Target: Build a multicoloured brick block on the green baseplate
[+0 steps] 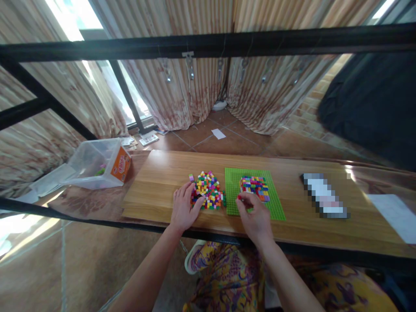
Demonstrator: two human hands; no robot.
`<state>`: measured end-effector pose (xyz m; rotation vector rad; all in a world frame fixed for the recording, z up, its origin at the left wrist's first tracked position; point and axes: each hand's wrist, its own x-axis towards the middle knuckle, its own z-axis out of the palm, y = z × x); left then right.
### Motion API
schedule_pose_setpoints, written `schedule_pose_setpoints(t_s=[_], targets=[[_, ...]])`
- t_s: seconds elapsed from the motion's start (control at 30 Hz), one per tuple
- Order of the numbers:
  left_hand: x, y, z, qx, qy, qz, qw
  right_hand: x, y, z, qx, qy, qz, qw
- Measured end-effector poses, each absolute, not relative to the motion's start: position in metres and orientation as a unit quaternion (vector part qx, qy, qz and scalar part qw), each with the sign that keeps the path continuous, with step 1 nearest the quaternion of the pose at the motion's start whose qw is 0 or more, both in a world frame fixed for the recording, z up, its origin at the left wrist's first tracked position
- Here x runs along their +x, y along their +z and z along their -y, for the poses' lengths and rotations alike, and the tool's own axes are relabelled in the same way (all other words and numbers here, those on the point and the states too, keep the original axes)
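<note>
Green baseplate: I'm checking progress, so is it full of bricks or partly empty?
The green baseplate is partly empty: coloured bricks cover only one patch, and bare green shows around it; the right hand hides some.

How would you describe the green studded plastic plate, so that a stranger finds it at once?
On the long wooden tabletop, look near the person's right hand. There lies a flat, green studded plate, with a block of multicoloured bricks on it. Unlike the loose heap of multicoloured bricks to its left, it is one green sheet.
</note>
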<state>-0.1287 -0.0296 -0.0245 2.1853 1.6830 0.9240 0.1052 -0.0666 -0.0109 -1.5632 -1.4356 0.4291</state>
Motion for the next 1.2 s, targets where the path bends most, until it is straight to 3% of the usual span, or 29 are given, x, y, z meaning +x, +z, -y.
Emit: schedule_pose_setpoints(t_s=[0.23, 0.77, 1.2], targets=[[-0.129, -0.026, 0.029, 0.745, 0.309, -0.579, 0.118, 0.152, -0.011, 0.058, -0.656, 0.106, 0.575, 0.477], [-0.129, -0.027, 0.029, 0.748, 0.306, -0.577, 0.118, 0.187, -0.004, 0.022, -0.601, 0.054, 0.699, 0.384], [-0.130, -0.029, 0.027, 0.752, 0.308, -0.574, 0.106, 0.183, -0.013, 0.028, -0.601, 0.023, 0.670, 0.435]])
